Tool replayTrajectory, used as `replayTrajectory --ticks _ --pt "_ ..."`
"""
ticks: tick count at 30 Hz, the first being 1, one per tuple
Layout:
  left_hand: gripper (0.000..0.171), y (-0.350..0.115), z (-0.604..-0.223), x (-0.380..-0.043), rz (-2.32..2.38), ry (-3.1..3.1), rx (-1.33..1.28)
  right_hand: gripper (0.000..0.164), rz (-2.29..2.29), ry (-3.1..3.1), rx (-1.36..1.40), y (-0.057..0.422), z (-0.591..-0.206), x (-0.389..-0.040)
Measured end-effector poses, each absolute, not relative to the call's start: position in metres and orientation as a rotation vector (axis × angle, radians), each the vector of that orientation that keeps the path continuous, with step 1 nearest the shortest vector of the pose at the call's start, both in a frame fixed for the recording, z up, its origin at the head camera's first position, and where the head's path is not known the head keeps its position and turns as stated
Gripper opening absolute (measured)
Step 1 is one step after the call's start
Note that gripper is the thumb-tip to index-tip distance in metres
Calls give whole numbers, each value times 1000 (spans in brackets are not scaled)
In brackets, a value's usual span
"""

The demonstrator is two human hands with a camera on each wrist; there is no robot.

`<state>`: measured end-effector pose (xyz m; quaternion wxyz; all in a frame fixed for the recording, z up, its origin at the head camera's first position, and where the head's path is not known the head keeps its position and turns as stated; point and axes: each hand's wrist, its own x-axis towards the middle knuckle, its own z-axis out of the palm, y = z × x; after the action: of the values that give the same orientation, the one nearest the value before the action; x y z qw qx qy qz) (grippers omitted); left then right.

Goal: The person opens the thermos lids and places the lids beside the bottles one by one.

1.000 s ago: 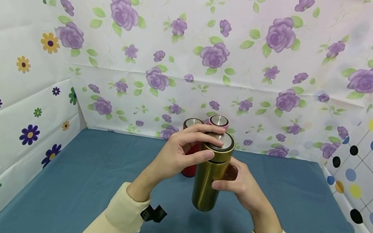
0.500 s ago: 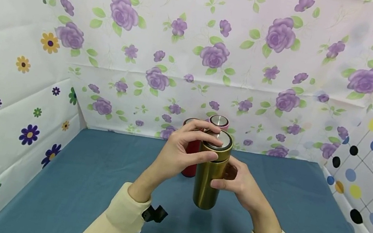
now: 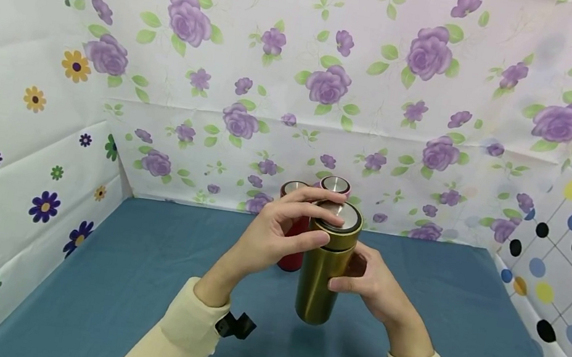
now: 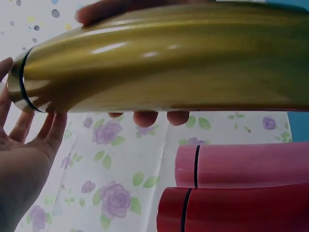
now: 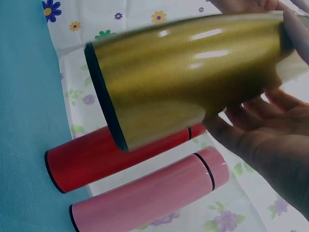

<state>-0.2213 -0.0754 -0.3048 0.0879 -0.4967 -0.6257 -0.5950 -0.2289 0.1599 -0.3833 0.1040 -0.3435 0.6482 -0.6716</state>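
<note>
A gold thermos flask [image 3: 317, 286] is held just above the blue tabletop, slightly tilted, its steel-topped lid uppermost. My left hand [image 3: 280, 231] grips that lid from above, two fingers lying across the top and the thumb at the near side. Lower down, my right hand [image 3: 375, 286] holds the body from the right, thumb in front and the other fingers hidden behind in the head view. The right wrist view shows the flask's dark base ring [image 5: 104, 96] off the table. Behind it stand a red thermos [image 3: 291, 260] and a pink thermos [image 3: 335, 185], both partly hidden.
Blue cloth [image 3: 146, 281] covers the table. A white curtain with purple roses [image 3: 329, 85] rises right behind the two standing flasks. Patterned sheets close off the left and right sides. Each wrist carries a small black camera mount [image 3: 236, 325].
The gold flask rocks slightly: its top dips left and away, then returns toward the right and nearer. Both hands keep hold of it. The red and pink flasks stay put.
</note>
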Motion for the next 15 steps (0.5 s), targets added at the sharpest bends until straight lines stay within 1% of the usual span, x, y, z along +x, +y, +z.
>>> replayTrajectory --ticks 7,15 --pt "33 -75 -305 -222 -1816 -1825 -1546 57 -1942 1858 -1083 161 -384 -229" --pt "38 -72 -305 -220 -1703 -1832 -1451 57 -1961 1881 -1074 160 -384 -228"
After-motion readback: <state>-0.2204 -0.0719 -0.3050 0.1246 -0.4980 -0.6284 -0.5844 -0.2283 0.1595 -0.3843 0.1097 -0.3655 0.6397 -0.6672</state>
